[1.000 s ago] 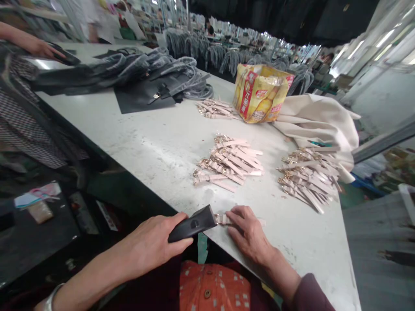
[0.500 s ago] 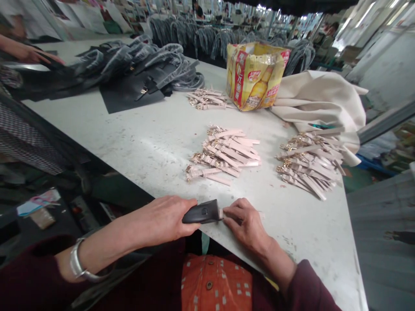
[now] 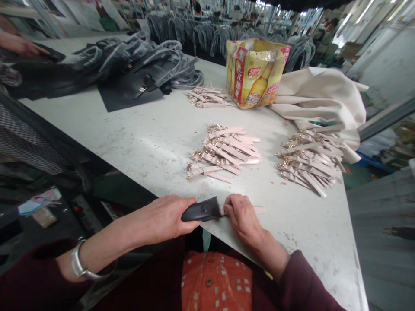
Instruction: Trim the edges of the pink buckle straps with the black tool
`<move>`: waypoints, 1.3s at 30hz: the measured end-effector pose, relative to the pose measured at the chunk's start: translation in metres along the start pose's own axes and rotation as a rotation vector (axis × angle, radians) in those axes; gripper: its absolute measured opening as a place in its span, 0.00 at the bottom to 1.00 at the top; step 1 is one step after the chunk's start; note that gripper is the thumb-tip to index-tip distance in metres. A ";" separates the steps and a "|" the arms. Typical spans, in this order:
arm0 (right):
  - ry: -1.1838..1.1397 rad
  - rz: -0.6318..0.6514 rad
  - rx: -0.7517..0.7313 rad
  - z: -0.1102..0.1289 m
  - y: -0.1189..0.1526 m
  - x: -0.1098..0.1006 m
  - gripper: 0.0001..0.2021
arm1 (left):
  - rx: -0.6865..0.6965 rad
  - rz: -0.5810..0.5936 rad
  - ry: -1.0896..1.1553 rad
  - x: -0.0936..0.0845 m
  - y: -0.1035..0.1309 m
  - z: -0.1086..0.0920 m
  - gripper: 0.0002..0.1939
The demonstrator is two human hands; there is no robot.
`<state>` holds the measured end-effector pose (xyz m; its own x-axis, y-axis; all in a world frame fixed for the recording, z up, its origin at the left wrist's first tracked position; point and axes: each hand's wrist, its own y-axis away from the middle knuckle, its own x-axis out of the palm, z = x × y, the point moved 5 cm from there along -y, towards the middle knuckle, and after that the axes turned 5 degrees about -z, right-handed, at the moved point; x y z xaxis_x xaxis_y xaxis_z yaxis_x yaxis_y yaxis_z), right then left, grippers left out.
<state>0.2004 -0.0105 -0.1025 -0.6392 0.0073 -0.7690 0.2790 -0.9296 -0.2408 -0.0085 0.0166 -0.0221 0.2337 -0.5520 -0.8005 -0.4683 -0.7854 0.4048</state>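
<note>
My left hand (image 3: 177,216) is wrapped round a black handheld tool (image 3: 202,209) at the table's front edge. The tool's wide end points right, towards my right hand (image 3: 241,214), whose fingers are pinched on a pale pink strap (image 3: 259,210). One end of this strap meets the tool; the other sticks out beyond my fingers. Farther back lies a middle pile of pink straps with gold buckles (image 3: 231,149). Another strap pile (image 3: 311,162) is on the right, and a smaller one (image 3: 207,96) lies behind.
The pale table (image 3: 136,134) has black bag pieces with wrapped handles (image 3: 136,69) at the back left, near another person's hand (image 3: 24,45). A yellow beer carton (image 3: 256,75) stands at the back beside cream material (image 3: 320,97).
The fingers of my right hand have curled closer round the strap, and more of its free end shows. The other person's hand has moved left. My left hand keeps the tool nearly in place.
</note>
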 end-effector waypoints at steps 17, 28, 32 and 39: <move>-0.191 0.062 -0.037 -0.013 0.010 -0.020 0.22 | 0.044 0.029 -0.028 -0.008 -0.005 -0.008 0.09; -0.225 -0.003 -0.045 -0.017 0.020 -0.019 0.14 | 0.057 0.051 -0.015 -0.013 -0.014 -0.019 0.09; -0.224 0.003 -0.057 -0.017 0.019 -0.021 0.09 | 0.030 0.036 0.005 -0.009 -0.013 -0.014 0.10; -0.227 0.000 -0.037 -0.018 0.020 -0.018 0.11 | 0.020 0.079 -0.089 -0.014 -0.006 -0.006 0.11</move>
<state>0.2304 -0.0231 -0.1040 -0.7830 -0.0800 -0.6168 0.3024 -0.9156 -0.2651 -0.0038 0.0277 -0.0111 0.1192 -0.5839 -0.8031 -0.4997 -0.7342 0.4597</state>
